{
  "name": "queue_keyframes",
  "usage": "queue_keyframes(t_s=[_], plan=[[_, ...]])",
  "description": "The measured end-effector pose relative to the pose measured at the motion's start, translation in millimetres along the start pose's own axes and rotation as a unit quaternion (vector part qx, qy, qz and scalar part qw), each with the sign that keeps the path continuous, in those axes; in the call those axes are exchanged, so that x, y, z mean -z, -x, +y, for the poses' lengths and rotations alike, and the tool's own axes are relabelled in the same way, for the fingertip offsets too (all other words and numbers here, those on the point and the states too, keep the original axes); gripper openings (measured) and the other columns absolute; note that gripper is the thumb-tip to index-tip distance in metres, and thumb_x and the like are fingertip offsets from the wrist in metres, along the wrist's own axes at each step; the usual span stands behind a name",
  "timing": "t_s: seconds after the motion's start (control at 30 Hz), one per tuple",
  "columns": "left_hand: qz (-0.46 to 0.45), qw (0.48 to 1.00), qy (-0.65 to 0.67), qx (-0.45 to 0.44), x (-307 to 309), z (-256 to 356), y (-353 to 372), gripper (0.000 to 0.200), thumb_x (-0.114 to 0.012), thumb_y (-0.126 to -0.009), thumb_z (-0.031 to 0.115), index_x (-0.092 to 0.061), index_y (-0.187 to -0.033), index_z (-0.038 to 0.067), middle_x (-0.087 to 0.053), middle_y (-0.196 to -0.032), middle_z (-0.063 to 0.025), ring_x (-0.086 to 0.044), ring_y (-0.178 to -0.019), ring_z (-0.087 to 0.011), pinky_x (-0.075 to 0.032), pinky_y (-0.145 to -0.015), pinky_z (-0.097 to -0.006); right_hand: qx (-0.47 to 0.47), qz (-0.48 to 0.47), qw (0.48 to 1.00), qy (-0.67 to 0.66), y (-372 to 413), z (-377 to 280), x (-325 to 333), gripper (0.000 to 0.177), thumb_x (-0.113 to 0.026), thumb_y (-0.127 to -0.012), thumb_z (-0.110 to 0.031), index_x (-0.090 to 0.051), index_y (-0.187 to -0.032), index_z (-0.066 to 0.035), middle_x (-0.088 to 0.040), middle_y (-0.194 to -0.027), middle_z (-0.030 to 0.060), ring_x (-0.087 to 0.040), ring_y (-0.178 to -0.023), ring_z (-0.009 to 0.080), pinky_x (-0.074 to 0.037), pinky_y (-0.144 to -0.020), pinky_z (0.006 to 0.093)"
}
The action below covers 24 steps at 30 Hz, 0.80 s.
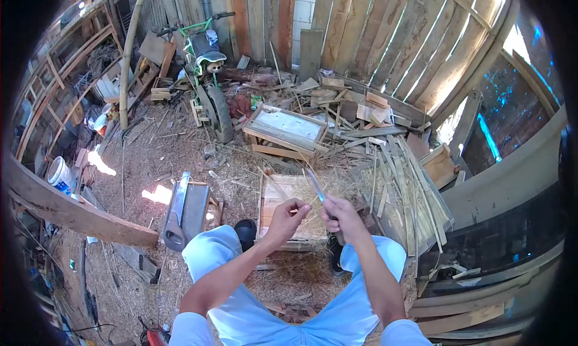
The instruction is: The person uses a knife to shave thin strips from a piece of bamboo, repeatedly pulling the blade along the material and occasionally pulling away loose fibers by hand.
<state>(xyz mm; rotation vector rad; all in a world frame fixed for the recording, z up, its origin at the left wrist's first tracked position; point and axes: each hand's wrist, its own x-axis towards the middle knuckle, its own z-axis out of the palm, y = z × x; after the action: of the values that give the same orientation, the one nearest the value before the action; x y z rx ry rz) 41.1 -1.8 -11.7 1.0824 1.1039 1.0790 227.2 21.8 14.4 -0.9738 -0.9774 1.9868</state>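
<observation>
My right hand point(348, 218) is closed around the handle of a knife point(315, 185), whose blade points up and away from me. To its left, my left hand point(288, 221) has its thumb and fingers pinched together; whatever is between them is too small to make out. Both hands are above a shallow wooden box point(270, 192) on the ground between my feet. Fine, straw-like shavings point(346, 192) lie near the knife and along the box's right side.
A handsaw point(176, 210) lies on a small stool point(195, 204) at my left. Long wooden strips point(415, 195) and scrap wood point(367, 111) are heaped to the right. Ahead are a framed wooden tray point(286, 126) and a small motorbike point(211, 87). A white bucket point(60, 174) stands far left.
</observation>
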Motion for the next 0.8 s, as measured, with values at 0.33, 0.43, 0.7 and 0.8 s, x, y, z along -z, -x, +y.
queue_keyframes(t_s=[0.33,0.43,0.7,0.8], plan=[[0.003,0.996,-0.037,-0.076,-13,-15,9,0.016,-0.061,-0.09,0.014,-0.059,-0.089,-0.001,-0.054,-0.075,0.0021,-0.044,-0.067,-0.0029,-0.037,-0.056,-0.0208,0.067,0.07,0.987,-0.125,-18,-17,44,0.028,-0.05,-0.095,-0.024,-0.053,-0.114,-0.003,-0.043,-0.068,-0.0042,-0.032,-0.047,0.0016,-0.025,-0.039,0.0162],[-0.003,0.998,-0.017,-0.058,-9,-11,12,0.015,-0.06,-0.09,0.014,-0.059,-0.088,-0.001,-0.054,-0.074,0.002,-0.045,-0.067,-0.003,-0.038,-0.057,-0.0208,0.151,0.115,0.97,-0.15,-9,-37,66,0.032,-0.05,-0.095,-0.025,-0.051,-0.119,-0.004,-0.043,-0.068,-0.0044,-0.033,-0.047,0.0017,-0.025,-0.038,0.0166],[0.076,0.992,-0.047,-0.085,0,0,-14,0.018,-0.06,-0.09,0.019,-0.063,-0.093,0.002,-0.053,-0.07,0.0043,-0.041,-0.058,-0.002,-0.034,-0.051,-0.0197,0.032,0.013,0.999,-0.007,-5,-6,-5,0.041,-0.049,-0.096,-0.026,-0.042,-0.133,-0.008,-0.047,-0.07,-0.0022,-0.034,-0.047,0.0012,-0.028,-0.04,0.0146],[0.065,0.994,-0.037,-0.078,-5,6,-12,0.018,-0.061,-0.09,0.019,-0.063,-0.095,0.001,-0.055,-0.072,0.0034,-0.044,-0.061,-0.0026,-0.035,-0.053,-0.0191,0.036,-0.021,0.999,0.005,-12,-1,-14,0.04,-0.047,-0.097,-0.026,-0.042,-0.133,-0.009,-0.047,-0.07,-0.0023,-0.034,-0.047,0.0008,-0.028,-0.041,0.0146]])
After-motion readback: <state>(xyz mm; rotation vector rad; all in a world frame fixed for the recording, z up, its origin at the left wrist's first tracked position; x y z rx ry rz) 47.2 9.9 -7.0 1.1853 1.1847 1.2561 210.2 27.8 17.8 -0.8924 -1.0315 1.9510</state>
